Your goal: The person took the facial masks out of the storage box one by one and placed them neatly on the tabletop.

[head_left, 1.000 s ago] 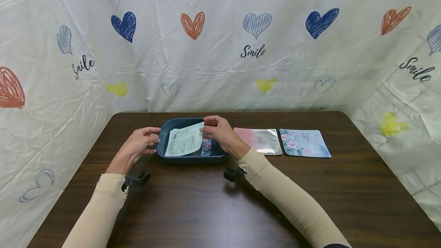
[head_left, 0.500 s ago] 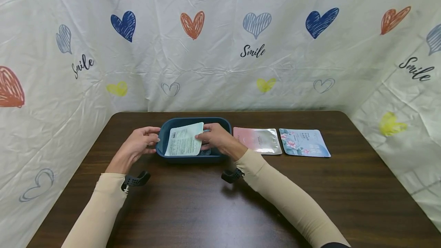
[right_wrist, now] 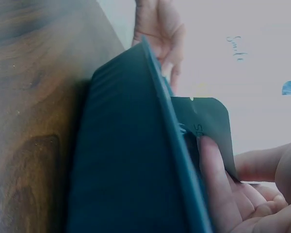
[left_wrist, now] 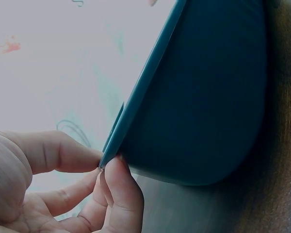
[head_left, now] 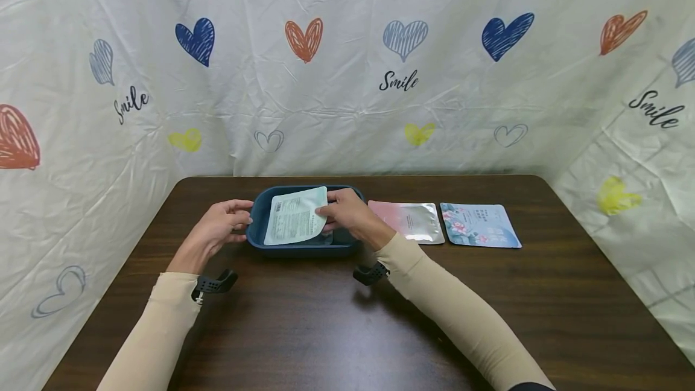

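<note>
A pale green face mask packet (head_left: 295, 217), its printed text side up, is tilted inside a dark blue plastic basin (head_left: 304, 252). My right hand (head_left: 353, 216) pinches the packet's right edge between thumb and fingers; the right wrist view shows its corner (right_wrist: 208, 116) standing above the rim. At the basin's left end my left hand (head_left: 217, 228) pinches the rim, thumb on top and fingertips underneath, as the left wrist view shows up close. Under the green packet a sliver of another packet (head_left: 327, 238) shows; the rest of it is hidden.
To the right of the basin lie a pink and silver packet (head_left: 415, 222) and a light blue flowered packet (head_left: 480, 225), flat on the dark wooden table (head_left: 304, 330). A white curtain (head_left: 347, 101) printed with hearts hangs behind the table.
My right hand first slid left over the packet, then drew back to the right and away from me, shifting the green packet with it. The left hand has stayed at the rim.
</note>
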Demonstrator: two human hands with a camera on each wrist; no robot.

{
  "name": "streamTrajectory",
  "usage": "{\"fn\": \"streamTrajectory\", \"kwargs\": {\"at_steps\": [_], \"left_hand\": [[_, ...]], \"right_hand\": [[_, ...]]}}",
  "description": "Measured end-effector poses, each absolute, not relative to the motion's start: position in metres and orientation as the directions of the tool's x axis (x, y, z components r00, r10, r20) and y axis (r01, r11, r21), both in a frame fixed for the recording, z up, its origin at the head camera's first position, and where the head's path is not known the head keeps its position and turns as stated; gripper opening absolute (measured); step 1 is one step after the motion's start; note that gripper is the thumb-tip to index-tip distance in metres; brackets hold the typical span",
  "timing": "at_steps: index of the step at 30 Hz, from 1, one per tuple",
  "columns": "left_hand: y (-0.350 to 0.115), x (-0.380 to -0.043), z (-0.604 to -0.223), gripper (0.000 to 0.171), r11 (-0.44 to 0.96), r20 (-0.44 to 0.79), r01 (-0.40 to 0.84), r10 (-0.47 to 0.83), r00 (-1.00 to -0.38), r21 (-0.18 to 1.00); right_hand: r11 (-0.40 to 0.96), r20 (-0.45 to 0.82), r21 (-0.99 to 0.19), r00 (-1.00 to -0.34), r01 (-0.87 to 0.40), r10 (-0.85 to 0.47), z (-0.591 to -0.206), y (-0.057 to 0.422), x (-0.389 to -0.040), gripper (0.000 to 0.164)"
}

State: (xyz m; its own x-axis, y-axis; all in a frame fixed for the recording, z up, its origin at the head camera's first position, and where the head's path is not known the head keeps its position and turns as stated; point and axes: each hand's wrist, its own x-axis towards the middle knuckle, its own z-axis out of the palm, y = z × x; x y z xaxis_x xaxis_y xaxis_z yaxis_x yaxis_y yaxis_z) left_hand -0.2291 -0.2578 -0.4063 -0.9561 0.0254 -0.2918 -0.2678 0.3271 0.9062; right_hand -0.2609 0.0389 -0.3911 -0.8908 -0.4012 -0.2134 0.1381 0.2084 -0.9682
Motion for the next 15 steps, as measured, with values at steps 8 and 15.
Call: {"fn": "streamTrajectory", "kwargs": {"at_steps": [8, 15], "left_hand": [[-0.257, -0.228, -0.406, 0.055, 0.329, -0.296, -0.274, 0.018, -0.955, 0.904], [-0.257, -0.228, -0.406, 0.053, 0.324, -0.291, -0.267, 0.026, -0.956, 0.908]], "right_hand": [[0.172, -0.202, -0.974, -0.898, 0.145, -0.39, -0.385, 0.057, -0.259, 0.031], [0.146, -0.19, -0.979, -0.898, 0.142, -0.396, -0.379, 0.079, -0.257, 0.033]]}}
